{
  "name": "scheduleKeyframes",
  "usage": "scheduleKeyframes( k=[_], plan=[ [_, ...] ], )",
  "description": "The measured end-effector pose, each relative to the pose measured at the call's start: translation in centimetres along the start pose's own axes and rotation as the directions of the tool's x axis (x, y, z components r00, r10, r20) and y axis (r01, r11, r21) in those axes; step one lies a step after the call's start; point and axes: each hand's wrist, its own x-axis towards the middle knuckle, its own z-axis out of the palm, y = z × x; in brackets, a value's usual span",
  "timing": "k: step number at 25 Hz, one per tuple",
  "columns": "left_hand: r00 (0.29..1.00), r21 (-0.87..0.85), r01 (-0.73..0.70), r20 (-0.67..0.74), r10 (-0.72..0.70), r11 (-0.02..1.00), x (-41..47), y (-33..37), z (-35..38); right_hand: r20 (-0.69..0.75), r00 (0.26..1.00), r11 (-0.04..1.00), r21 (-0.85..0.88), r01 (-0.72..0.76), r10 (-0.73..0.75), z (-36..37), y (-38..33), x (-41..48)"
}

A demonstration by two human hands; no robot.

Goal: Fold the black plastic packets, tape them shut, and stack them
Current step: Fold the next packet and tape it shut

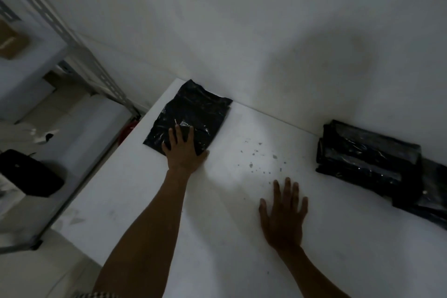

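A folded black plastic packet (193,113) lies at the far left corner of the white table (150,201), against the wall. My left hand (185,150) rests flat on its near edge with the fingers straight and spread. My right hand (283,213) lies flat on the bare table, fingers spread, holding nothing. A pile of black packets (370,162) sits at the right, by the wall, partly cut off by the frame edge.
Small dark specks (261,159) dot the table between the packet and the pile. A metal shelf rack (72,43) stands to the left, with a cardboard box (12,41) on it. A black object (29,174) lies on the floor beside the table.
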Motion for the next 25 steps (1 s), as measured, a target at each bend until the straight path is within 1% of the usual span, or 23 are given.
scheduleKeyframes(
  k=[2, 3, 6, 9, 10, 11, 12, 13, 14, 15, 16, 17, 18, 20, 22, 23, 24, 25],
  plan=[
    [0.997, 0.019, -0.013, -0.08, 0.015, 1.0, -0.5, 0.0, 0.5, -0.018, 1.0, 1.0, 0.002, -0.002, 0.002, 0.1, 0.1, 0.2],
    [0.995, 0.02, -0.012, -0.095, 0.014, 1.0, -0.7, 0.0, 0.6, -0.026, 1.0, 1.0, 0.004, -0.001, 0.001, 0.1, 0.1, 0.2],
    [0.997, 0.005, 0.003, -0.081, -0.003, 1.0, -2.0, 0.7, 1.2, -0.007, 1.0, 1.0, 0.005, 0.005, -0.005, 0.0, 0.0, 0.1],
    [0.998, -0.003, -0.016, -0.062, 0.016, 1.0, -5.0, 2.9, 2.0, 0.03, 0.999, 0.999, 0.035, 0.013, -0.014, -0.3, 0.1, 0.3],
    [0.998, 0.013, -0.029, -0.058, 0.03, 0.999, -6.4, 3.9, 2.5, 0.044, 0.999, 0.997, 0.075, 0.02, -0.023, -0.3, 0.3, 0.5],
    [0.998, 0.026, -0.046, -0.046, 0.048, 0.999, -8.1, 5.1, 3.0, 0.044, 0.998, 0.988, 0.151, 0.026, -0.033, -0.3, 0.6, 0.6],
    [0.998, 0.031, -0.063, -0.017, 0.064, 0.998, -9.9, 6.4, 3.7, 0.031, 0.999, 0.962, 0.274, 0.015, -0.024, -0.6, 1.0, 0.7],
    [0.996, 0.024, -0.088, 0.008, 0.087, 0.996, -11.9, 8.1, 4.2, 0.012, 1.0, 0.902, 0.43, -0.026, 0.023, -1.4, 1.7, 0.6],
    [0.992, 0.021, -0.118, 0.038, 0.117, 0.993, -13.9, 9.7, 5.1, -0.012, 0.995, 0.818, 0.57, -0.079, 0.104, -2.3, 2.5, 0.3],
    [0.986, 0.026, -0.144, 0.087, 0.142, 0.989, -15.9, 11.3, 5.8, -0.043, 0.977, 0.738, 0.662, -0.13, 0.211, -3.3, 3.6, -0.3],
    [0.978, 0.034, -0.161, 0.137, 0.155, 0.986, -17.8, 13.0, 6.5, -0.068, 0.945, 0.682, 0.709, -0.181, 0.321, -4.2, 4.8, -1.0],
    [0.969, 0.026, -0.187, 0.172, 0.18, 0.982, -19.7, 14.6, 7.0, -0.088, 0.904, 0.65, 0.725, -0.229, 0.417, -4.9, 6.1, -2.1],
    [0.952, 0.009, -0.225, 0.216, 0.217, 0.974, -21.6, 16.4, 7.7, -0.103, 0.863, 0.631, 0.724, -0.276, 0.495, -5.5, 7.6, -3.3],
    [0.904, -0.056, -0.261, 0.335, 0.265, 0.964, -25.0, 19.8, 8.4, -0.098, 0.807, 0.601, 0.721, -0.346, 0.582, -6.2, 10.5, -5.8],
    [0.878, -0.11, -0.321, 0.337, 0.339, 0.941, -28.2, 23.1, 8.1, -0.106, 0.754, 0.562, 0.734, -0.381, 0.649, -6.7, 13.2, -8.3],
    [0.859, -0.117, -0.369, 0.336, 0.386, 0.922, -29.5, 24.6, 7.7, -0.135, 0.724, 0.563, 0.728, -0.39, 0.677, -7.0, 14.7, -9.7],
    [0.82, -0.12, -0.432, 0.359, 0.445, 0.894, -30.3, 25.5, 7.7, -0.18, 0.707, 0.594, 0.701, -0.395, 0.684, -7.2, 15.9, -11.0],
    [0.808, -0.136, -0.481, 0.316, 0.498, 0.866, -30.5, 26.0, 7.8, -0.223, 0.713, 0.645, 0.653, -0.397, 0.665, -7.5, 17.0, -12.3]
  ],
)
